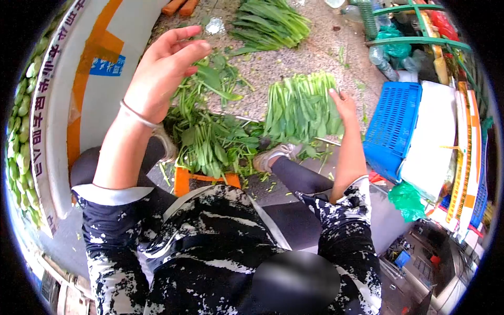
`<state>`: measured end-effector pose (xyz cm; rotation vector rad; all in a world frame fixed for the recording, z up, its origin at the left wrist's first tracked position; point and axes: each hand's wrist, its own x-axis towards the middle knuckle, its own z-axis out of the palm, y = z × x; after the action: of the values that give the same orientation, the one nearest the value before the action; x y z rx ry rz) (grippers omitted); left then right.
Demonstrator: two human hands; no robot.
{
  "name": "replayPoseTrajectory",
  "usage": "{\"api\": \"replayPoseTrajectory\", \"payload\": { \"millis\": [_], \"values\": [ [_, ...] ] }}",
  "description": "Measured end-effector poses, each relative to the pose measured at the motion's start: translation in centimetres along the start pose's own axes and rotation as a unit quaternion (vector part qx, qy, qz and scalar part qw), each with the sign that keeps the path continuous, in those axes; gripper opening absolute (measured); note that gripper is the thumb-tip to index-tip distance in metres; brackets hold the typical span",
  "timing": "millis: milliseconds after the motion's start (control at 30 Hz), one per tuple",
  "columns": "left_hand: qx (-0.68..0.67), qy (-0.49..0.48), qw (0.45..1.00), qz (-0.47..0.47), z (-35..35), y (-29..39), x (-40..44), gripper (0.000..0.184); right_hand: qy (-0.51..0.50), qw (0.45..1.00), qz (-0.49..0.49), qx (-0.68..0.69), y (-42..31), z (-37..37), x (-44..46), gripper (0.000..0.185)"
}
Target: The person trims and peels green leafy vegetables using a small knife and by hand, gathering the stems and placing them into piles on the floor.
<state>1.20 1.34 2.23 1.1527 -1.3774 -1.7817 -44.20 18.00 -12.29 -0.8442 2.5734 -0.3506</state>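
Observation:
My left hand [170, 58] is raised above a loose pile of leafy greens [210, 136], its fingers apart and nothing in them. At the right end of a neat row of green stalks [304, 107], my right hand [344, 105] has its thumb and forefinger near the stalk ends; whether they hold anything is too small to tell. The row lies on the speckled stone surface [257, 65]. Farther back on that surface rests another bundle of long green leaves [270, 26].
White foam box [113, 31] with orange tape on the left. Blue plastic crate [394, 123] on the right, beside a green bag [407, 202]. Green rack [420, 41] with bottles at back right. Orange box [182, 182] below the pile, between my feet.

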Motion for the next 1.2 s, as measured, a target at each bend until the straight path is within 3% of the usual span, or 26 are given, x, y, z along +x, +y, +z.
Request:
{"api": "replayPoseTrajectory", "payload": {
  "millis": [133,200,233,267,300,333,367,400,467,533,567,633,733,767,833,1000,1067,1133,1200],
  "values": [
    [0.008,0.006,1.0,-0.014,-0.5,0.1,0.0,0.048,0.033,0.999,-0.024,-0.017,1.2,0.2,0.6,0.079],
    [0.007,0.006,1.0,0.01,-0.5,0.2,-0.1,0.047,0.144,0.985,-0.05,-0.086,-4.4,-0.8,-3.2,0.064],
    [0.0,0.022,1.0,0.013,-0.5,0.0,0.0,0.045,0.179,0.982,-0.049,-0.021,-5.9,0.9,-4.4,0.039],
    [0.016,0.036,0.998,0.041,-0.4,0.0,0.0,0.04,0.158,0.977,-0.107,0.09,-7.5,4.0,-6.3,0.029],
    [-0.05,0.026,0.998,0.004,-0.5,0.6,-0.2,0.038,0.139,0.957,-0.159,0.201,-9.5,7.3,-9.0,0.02],
    [-0.118,0.015,0.992,-0.031,-0.6,1.3,-0.2,0.037,0.044,0.964,-0.183,0.19,-10.2,10.8,-12.1,0.014],
    [-0.115,0.019,0.993,-0.034,-0.7,1.4,-0.3,0.037,-0.079,0.972,-0.096,0.201,-13.2,12.5,-17.2,0.019],
    [-0.128,0.013,0.992,-0.018,-0.9,1.4,-0.2,0.037,-0.143,0.969,-0.189,0.064,-11.9,17.0,-19.1,0.027],
    [-0.139,0.014,0.99,-0.003,-0.9,1.6,0.0,0.036,-0.263,0.959,-0.1,-0.025,-11.5,22.8,-23.5,0.048],
    [-0.161,0.02,0.987,-0.003,-0.6,1.7,-0.3,0.035,-0.254,0.965,-0.031,-0.06,-11.5,26.4,-26.1,0.07],
    [-0.168,0.022,0.985,-0.011,-0.6,1.3,-0.2,0.035,-0.263,0.962,-0.034,-0.06,-11.8,28.1,-26.8,0.07],
    [-0.188,0.008,0.982,0.004,-0.5,1.4,-1.0,0.035,-0.232,0.965,0.037,-0.113,-12.7,30.3,-27.8,0.088],
    [-0.248,-0.045,0.965,0.07,-0.2,2.3,-1.8,0.037,-0.254,0.955,0.109,-0.111,-14.0,31.4,-28.0,0.094],
    [-0.223,-0.021,0.974,0.023,-0.3,3.0,-2.0,0.037,-0.215,0.965,0.089,-0.121,-13.6,32.4,-28.1,0.089],
    [-0.198,0.004,0.98,-0.024,-0.5,3.4,-1.9,0.037,-0.246,0.958,0.1,-0.109,-13.3,32.9,-27.5,0.085],
    [-0.229,-0.06,0.971,0.032,-1.5,3.0,-1.6,0.04,-0.347,0.923,0.127,-0.109,-12.9,29.6,-27.0,0.066],
    [-0.21,-0.05,0.976,0.028,-1.2,3.9,-1.8,0.04,-0.295,0.955,0.001,-0.018,-11.7,27.4,-28.1,0.055],
    [-0.176,-0.023,0.984,0.015,-1.2,4.2,-2.0,0.04,-0.293,0.956,0.015,-0.007,-10.9,25.4,-28.6,0.049],
    [-0.186,-0.045,0.981,0.042,-1.6,3.2,-1.6,0.04,-0.305,0.945,-0.051,0.103,-11.4,21.4,-28.6,0.047]
  ]
}}
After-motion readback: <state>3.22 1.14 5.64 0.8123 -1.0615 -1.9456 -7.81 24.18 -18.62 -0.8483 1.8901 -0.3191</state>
